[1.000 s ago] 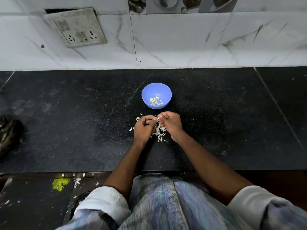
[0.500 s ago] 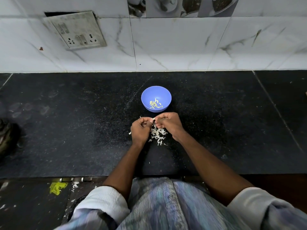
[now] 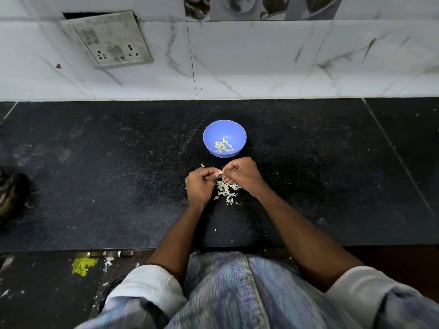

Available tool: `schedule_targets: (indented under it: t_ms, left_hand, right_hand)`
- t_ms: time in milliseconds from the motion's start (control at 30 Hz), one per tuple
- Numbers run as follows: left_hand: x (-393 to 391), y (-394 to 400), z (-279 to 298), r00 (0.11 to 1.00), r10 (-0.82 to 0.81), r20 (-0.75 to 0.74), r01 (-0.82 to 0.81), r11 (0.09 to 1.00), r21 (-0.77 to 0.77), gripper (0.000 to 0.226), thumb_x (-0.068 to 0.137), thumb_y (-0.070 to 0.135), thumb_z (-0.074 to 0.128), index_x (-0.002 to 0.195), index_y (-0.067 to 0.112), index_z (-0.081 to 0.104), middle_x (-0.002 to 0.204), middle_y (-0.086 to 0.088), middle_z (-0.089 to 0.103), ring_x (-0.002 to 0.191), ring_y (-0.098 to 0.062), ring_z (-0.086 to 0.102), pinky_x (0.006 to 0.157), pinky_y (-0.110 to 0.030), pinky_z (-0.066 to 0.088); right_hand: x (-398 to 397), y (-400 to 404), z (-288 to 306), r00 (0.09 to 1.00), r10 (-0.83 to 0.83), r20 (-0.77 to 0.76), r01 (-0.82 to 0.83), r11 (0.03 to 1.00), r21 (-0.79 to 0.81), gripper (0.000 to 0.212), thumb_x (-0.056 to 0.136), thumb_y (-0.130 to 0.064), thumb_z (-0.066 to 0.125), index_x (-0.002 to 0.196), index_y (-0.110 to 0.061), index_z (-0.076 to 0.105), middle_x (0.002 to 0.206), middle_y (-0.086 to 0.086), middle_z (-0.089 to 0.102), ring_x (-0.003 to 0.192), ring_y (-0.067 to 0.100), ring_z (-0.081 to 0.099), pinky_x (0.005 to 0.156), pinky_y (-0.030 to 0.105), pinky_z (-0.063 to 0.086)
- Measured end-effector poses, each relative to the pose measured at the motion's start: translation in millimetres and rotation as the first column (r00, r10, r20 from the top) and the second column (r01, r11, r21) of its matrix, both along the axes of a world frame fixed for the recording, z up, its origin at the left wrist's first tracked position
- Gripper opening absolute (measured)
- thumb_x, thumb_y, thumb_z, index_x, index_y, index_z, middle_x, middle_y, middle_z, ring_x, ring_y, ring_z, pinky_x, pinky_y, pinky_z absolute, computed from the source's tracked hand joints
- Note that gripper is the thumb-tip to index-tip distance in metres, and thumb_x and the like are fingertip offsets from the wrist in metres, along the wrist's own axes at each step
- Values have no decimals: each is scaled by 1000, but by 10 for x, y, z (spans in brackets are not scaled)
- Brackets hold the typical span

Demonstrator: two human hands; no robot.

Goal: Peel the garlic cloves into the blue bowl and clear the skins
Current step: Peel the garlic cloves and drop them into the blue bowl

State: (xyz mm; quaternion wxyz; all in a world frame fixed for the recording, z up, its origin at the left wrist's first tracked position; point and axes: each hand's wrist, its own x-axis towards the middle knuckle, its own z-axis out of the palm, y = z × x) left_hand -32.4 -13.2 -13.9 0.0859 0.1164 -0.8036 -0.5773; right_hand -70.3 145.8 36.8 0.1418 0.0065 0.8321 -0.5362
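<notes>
Both hands stay put mid-tabletop; little has shifted. Left hand [image 3: 200, 184] and right hand [image 3: 242, 174] each pinch one garlic clove [image 3: 220, 172] above the skins [image 3: 226, 189], beside the blue bowl [image 3: 224, 138]. Flicked skin could land among its peeled cloves.

Place: a home kitchen, seen from above a worktop.
Counter: a black speckled stone slab [image 3: 95, 162] with seams, dusty and marked with smudges.
Wall: white marble-look tiles [image 3: 261, 62], with a strip of tiles printed with cups and dishes [image 3: 237, 7] along the top.
Socket: a grimy switch-and-socket plate [image 3: 108, 39] hanging crooked from its hole in the wall.
Food work: a small blue bowl [image 3: 224, 129] holding peeled garlic cloves [image 3: 223, 147], with papery skins [image 3: 226, 189] scattered on the slab beside it.
Floor: dark, with a yellow scrap [image 3: 83, 265] and white bits below the counter edge.
</notes>
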Motion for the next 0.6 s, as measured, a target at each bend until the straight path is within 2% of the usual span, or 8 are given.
schedule_targets:
  t_ms: [133,233,333,467,600]
  left_hand:
    - [16,29,39,999,-29,-38,27,999,-47,12,87,3,82,96,10,85,89,4,80,83,-5,73,81,-27,59]
    - [25,39,22,998,-45,-44,43,997,-58,13,87,3,82,96,12,85,90,5,80,84,-6,73,82,-27,59]
    - [31,32,9,998,-49,-29,50,998,30,14,90,4,79,97,15,85,84,3,79,74,-13,72,76,-33,61]
    - [10,22,-32,998,-66,-16,68,986,155,14,95,4,74,105,8,83,87,-8,80,67,-19,66,73,-42,60]
    - [5,43,-35,998,-49,29,40,966,257,16,97,1,71,109,4,81,93,-11,81,71,-14,66,72,-34,57]
  right_hand:
    - [9,17,-25,1000,12,-10,-12,1000,26,6,82,-11,72,80,-9,78,65,8,74,65,24,75,72,40,65]
    - [35,28,-14,1000,-4,21,4,1000,-20,5,81,-7,73,80,-5,77,66,13,73,60,20,70,67,35,63]
    - [60,24,-2,995,-31,96,45,989,-143,6,85,0,71,85,4,76,69,18,72,60,18,66,59,26,55]
    - [59,12,-9,983,-54,178,99,961,-260,9,88,0,70,92,7,74,77,22,72,64,20,65,59,25,55]
    - [61,0,5,980,-66,189,118,953,-278,9,89,1,68,91,8,74,79,25,72,64,20,65,60,25,55]
